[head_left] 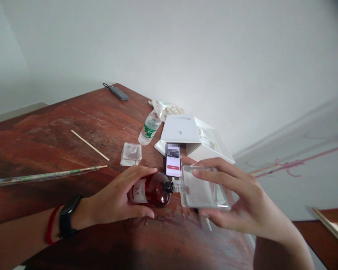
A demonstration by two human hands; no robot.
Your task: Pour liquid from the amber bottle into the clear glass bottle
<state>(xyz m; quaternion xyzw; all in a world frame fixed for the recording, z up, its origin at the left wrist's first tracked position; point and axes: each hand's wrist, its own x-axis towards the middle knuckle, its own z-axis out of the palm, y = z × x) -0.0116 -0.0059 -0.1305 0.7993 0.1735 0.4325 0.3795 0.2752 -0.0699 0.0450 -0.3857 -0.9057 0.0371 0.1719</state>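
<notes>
My left hand (115, 200) is wrapped round a dark red-brown bottle (157, 189) with a pale label, tilted on its side so that its black neck points right. A clear square glass bottle (201, 187) lies sideways in my right hand (239, 191), between thumb and fingers. Its threaded neck faces left and meets the black neck of the brown bottle mouth to mouth. Droplets show inside the clear bottle. Below the two bottles, a wet puddle (139, 224) spreads on the wooden table (81, 245).
A phone (173, 161) with a lit screen leans by a white box (181, 129). A water bottle (151, 125) and a clear square block (131, 153) stand nearby. Thin sticks (90, 145), a wrapped chopstick packet (45, 176), a grey device (119, 93) and a cloth (174, 109) also lie there.
</notes>
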